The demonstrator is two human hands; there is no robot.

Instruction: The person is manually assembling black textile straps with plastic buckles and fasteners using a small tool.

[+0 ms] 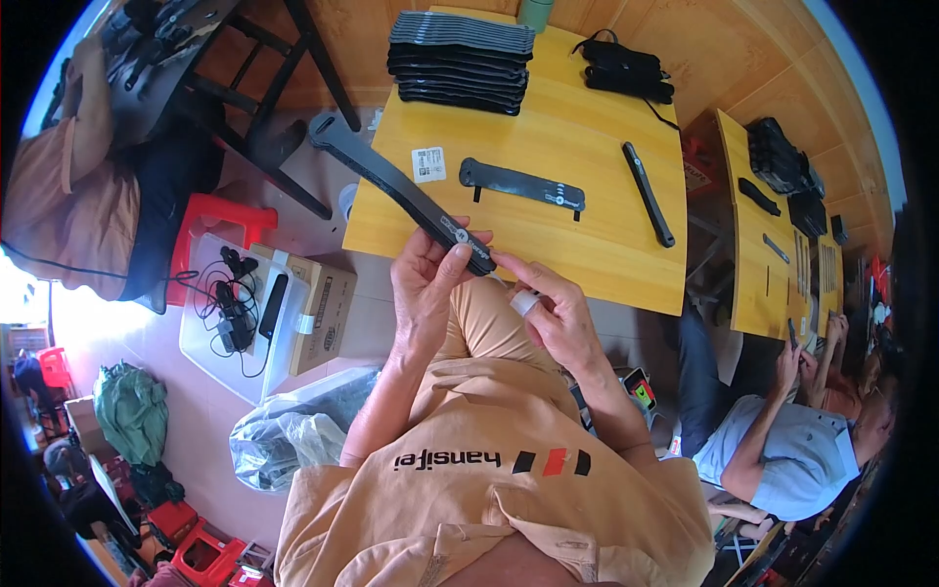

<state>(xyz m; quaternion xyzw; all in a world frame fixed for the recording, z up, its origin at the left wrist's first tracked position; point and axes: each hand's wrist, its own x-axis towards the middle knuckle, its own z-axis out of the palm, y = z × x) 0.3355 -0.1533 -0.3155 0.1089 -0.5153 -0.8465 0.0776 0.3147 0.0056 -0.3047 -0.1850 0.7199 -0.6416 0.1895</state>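
Note:
My left hand (426,284) is closed around the lower end of a long black strap (383,178), thumb on top near its small white print. The strap slants up to the left, and its far end is rounded with a slot in it. My right hand (554,318) has its index finger stretched out to touch the strap's near end, while the other fingers are bent. A whitish wrap (525,302) sits on one of its digits. On the yellow table (577,269) lie a short black strap (523,184) with two small tabs and a narrow black strap (648,194).
A stack of black straps (460,64) stands at the table's far left, near a white label (428,164). Black pouches (626,73) lie far right. Left on the floor are a bin of cables (230,313), a carton (328,318) and plastic bags (293,435). Co-workers (782,450) sit at both sides.

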